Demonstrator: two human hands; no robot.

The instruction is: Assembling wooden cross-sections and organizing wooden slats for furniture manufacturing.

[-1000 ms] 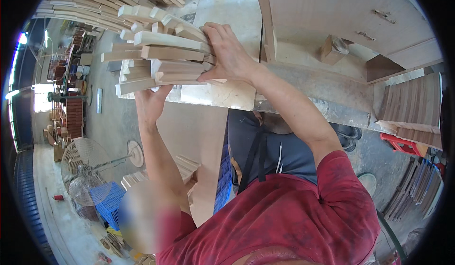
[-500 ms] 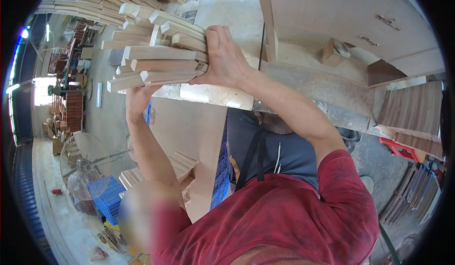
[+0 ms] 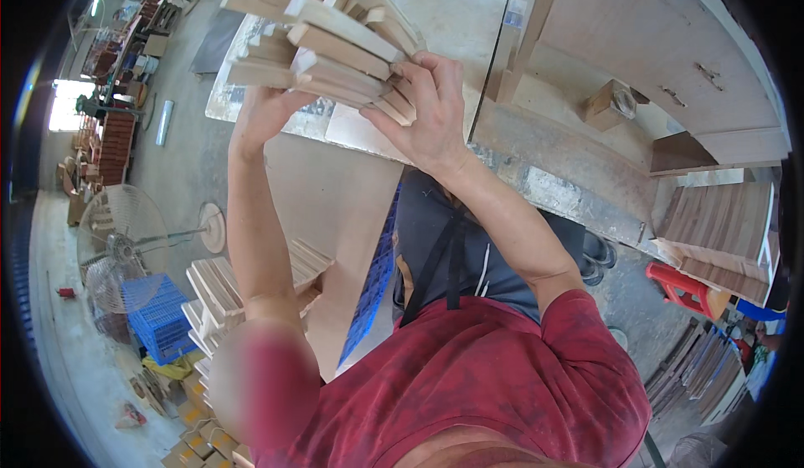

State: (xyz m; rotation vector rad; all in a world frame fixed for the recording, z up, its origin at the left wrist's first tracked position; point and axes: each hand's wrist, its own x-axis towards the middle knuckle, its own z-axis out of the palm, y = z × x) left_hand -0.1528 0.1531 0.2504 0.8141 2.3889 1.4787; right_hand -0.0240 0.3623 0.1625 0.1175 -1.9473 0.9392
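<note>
A bundle of pale wooden strips (image 3: 347, 37) with squared ends fans out over the worktable (image 3: 368, 133), some of it cut off by the top of the picture. Under its near left side, my left hand (image 3: 266, 118) supports the strips; its thumb shows, while the other fingers are mostly hidden behind the wood. At the right ends of the strips is my right hand (image 3: 434, 112), its fingers bent over them and its thumb along the near edge. Both hands are closed on the same bundle.
More stacked strips (image 3: 219, 288) stand below my left forearm. On the left are a standing fan (image 3: 121, 246) and a blue crate (image 3: 159, 317). A wooden cabinet-like panel (image 3: 653, 41) rises at the right, with a small box (image 3: 610, 105) beside it. A red stool (image 3: 678, 288) sits lower right.
The bundle has tilted, its right ends now lower and nearer me. My right hand has shifted from clasping the far corner to bent fingers on the ends. The view has also turned somewhat.
</note>
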